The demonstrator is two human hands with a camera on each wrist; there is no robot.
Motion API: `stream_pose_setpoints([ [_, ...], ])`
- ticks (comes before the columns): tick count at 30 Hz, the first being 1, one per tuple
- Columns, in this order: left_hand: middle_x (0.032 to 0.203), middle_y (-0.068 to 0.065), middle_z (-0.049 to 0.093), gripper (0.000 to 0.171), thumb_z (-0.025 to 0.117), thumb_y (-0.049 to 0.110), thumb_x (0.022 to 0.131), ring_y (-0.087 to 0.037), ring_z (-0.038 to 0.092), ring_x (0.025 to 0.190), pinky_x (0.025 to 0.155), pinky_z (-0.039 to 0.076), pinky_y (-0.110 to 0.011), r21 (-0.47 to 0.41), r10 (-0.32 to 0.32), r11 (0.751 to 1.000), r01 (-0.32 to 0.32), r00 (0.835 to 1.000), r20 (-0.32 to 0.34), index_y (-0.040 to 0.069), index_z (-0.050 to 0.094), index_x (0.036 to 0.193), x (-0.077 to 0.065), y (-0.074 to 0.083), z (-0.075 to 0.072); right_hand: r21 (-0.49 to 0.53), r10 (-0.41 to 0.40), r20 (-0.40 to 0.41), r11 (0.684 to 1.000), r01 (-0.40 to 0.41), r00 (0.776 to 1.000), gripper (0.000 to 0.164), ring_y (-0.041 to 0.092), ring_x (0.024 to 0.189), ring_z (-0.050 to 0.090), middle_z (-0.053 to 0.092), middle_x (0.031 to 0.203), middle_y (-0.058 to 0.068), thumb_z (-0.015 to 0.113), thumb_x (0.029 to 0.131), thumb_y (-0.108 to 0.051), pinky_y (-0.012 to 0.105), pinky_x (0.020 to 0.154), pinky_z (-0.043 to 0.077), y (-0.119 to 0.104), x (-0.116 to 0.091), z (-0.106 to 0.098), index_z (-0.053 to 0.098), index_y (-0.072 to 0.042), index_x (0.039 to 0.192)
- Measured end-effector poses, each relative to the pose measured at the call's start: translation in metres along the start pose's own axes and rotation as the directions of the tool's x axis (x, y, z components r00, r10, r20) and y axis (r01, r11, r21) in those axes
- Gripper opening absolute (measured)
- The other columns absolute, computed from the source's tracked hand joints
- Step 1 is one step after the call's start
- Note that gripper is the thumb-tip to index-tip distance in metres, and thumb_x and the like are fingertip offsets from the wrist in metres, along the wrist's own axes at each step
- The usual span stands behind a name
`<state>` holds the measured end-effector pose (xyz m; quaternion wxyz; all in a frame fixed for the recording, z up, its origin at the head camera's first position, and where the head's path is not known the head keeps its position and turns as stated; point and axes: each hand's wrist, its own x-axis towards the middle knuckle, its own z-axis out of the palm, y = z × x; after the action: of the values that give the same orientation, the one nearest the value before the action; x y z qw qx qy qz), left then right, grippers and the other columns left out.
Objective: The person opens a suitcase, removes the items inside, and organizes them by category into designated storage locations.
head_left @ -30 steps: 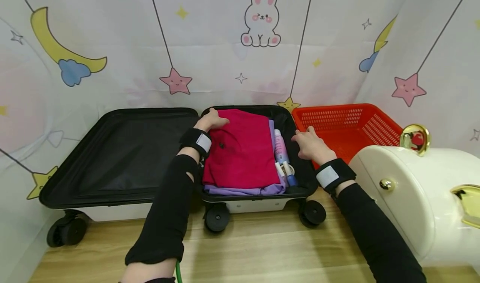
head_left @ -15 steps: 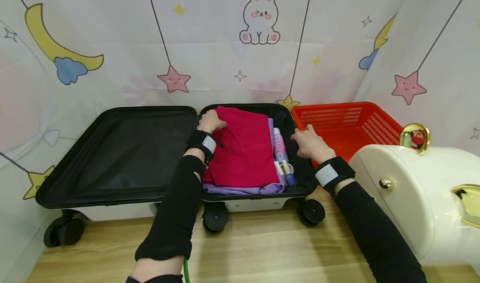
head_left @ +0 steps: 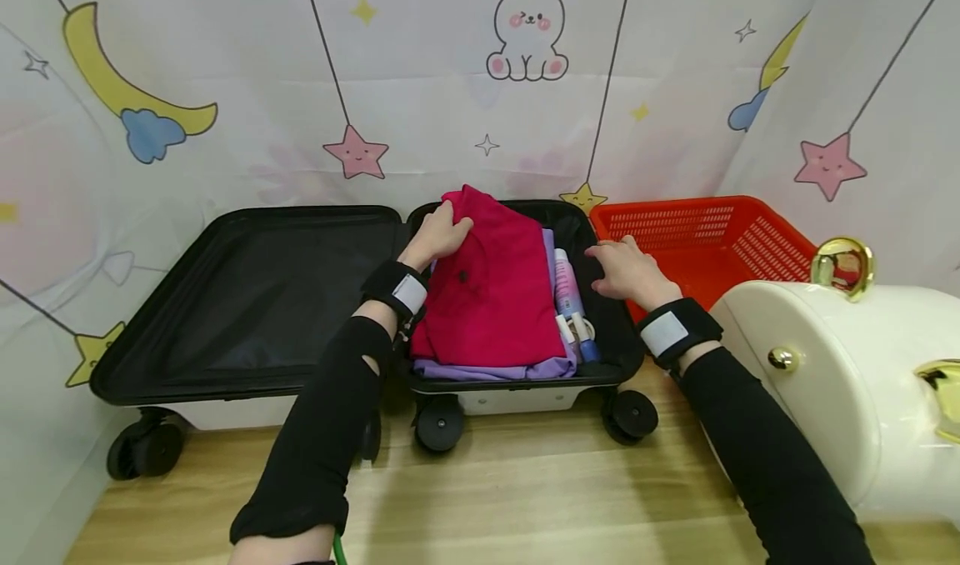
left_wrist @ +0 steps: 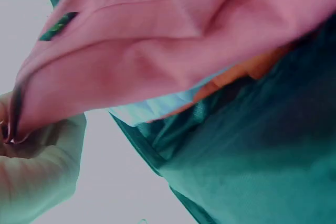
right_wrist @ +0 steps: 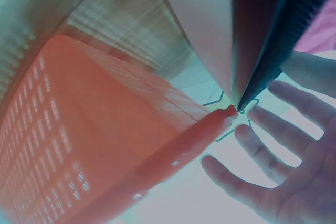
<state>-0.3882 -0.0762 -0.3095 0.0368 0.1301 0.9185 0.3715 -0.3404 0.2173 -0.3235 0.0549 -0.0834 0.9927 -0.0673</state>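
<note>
My left hand (head_left: 438, 233) pinches the far left corner of a folded red garment (head_left: 491, 298) and holds it raised. In the left wrist view, the garment's edge (left_wrist: 115, 85) hangs from thumb and fingers, with light blue and orange cloth under it. The garment lies over lavender cloth (head_left: 510, 372) in the right half of an open suitcase (head_left: 613, 344). To its right are a pink-and-blue bottle (head_left: 567, 286) and smaller white-capped containers (head_left: 585, 344). My right hand (head_left: 628, 273) hovers by the suitcase's right rim, its fingers spread and holding nothing in the right wrist view.
The suitcase's other half (head_left: 247, 307) lies open at left, its black lining showing. A red basket (head_left: 697, 275) stands behind the right hand. A white rounded box (head_left: 832, 382) with gold knobs sits at right, close to the right forearm. A printed curtain (head_left: 450, 90) hangs behind.
My left hand has lifted the red garment's far left corner up and slightly right, so it now rises above the suitcase rim. The right hand has stayed about where it was.
</note>
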Motion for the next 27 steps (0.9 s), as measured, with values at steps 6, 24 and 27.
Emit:
stream_pose_setpoints([
  [6, 0.140, -0.021, 0.053, 0.048, 0.039, 0.016, 0.101, -0.034, 0.055, 0.126, 0.108, 0.043, -0.044, -0.140, 0.151, 0.978, -0.158, 0.987, -0.055, 0.001, 0.036, 0.146, -0.006, 0.011, -0.001, 0.144, -0.133, -0.150, 0.977, 0.154, 0.980, 0.092, 0.049, 0.145, 0.024, 0.023, 0.164, 0.025, 0.074, 0.087, -0.031, 0.068, 0.114, 0.031, -0.011, 0.012, -0.017, 0.023, -0.003, 0.159],
  [24, 0.114, -0.015, 0.062, 0.041, 0.043, 0.001, 0.101, -0.012, 0.061, 0.075, 0.067, 0.050, -0.023, -0.477, 0.496, 0.770, -0.424, 0.868, 0.028, 0.006, 0.039, 0.142, -0.031, 0.036, -0.014, 0.521, -0.413, -0.016, 0.774, 0.360, 0.911, 0.046, 0.025, 0.103, 0.066, 0.070, 0.117, 0.012, 0.075, 0.089, -0.021, 0.042, 0.088, 0.060, -0.041, 0.017, -0.078, 0.061, -0.011, 0.132],
  [27, 0.112, -0.018, 0.064, 0.041, 0.045, 0.000, 0.100, -0.012, 0.063, 0.077, 0.067, 0.051, -0.023, -0.491, 0.497, 0.760, -0.427, 0.868, 0.013, 0.005, 0.040, 0.140, -0.033, 0.034, -0.014, 0.497, -0.433, 0.005, 0.783, 0.373, 0.901, 0.028, 0.022, 0.089, 0.067, 0.072, 0.100, 0.009, 0.071, 0.093, -0.022, 0.034, 0.082, 0.058, -0.048, 0.014, -0.079, 0.067, -0.005, 0.114],
])
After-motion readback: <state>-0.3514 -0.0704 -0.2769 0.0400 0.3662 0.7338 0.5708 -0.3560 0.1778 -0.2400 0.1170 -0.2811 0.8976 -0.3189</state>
